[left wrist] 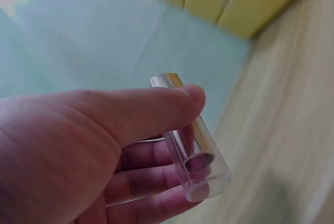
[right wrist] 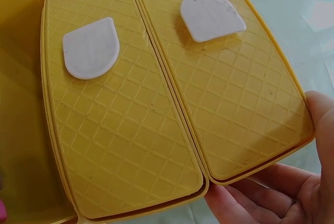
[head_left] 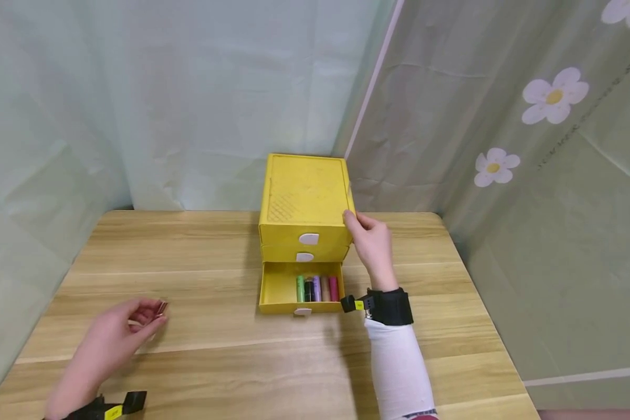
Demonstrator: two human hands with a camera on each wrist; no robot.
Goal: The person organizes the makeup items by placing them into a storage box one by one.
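In the head view my left hand [head_left: 118, 329] is over the left part of the table, pinching a small clear tube [left wrist: 195, 156] with a shiny metallic sleeve inside. The left wrist view shows the thumb across the tube and the fingers behind it. My right hand [head_left: 373, 242] grips the front right corner of a yellow drawer box [head_left: 307, 189], thumb on the top edge and fingers round the side. Its bottom drawer [head_left: 278, 283] is pulled out, with several small coloured tubes [head_left: 317, 289] lying side by side in the right half. The upper two drawers are closed.
The wooden table [head_left: 199, 251] reaches back to a pale green curtain [head_left: 205, 105]. White tabs [right wrist: 94, 49] stick out from the drawer fronts. A grey-green curtain with white flowers [head_left: 555, 96] hangs on the right.
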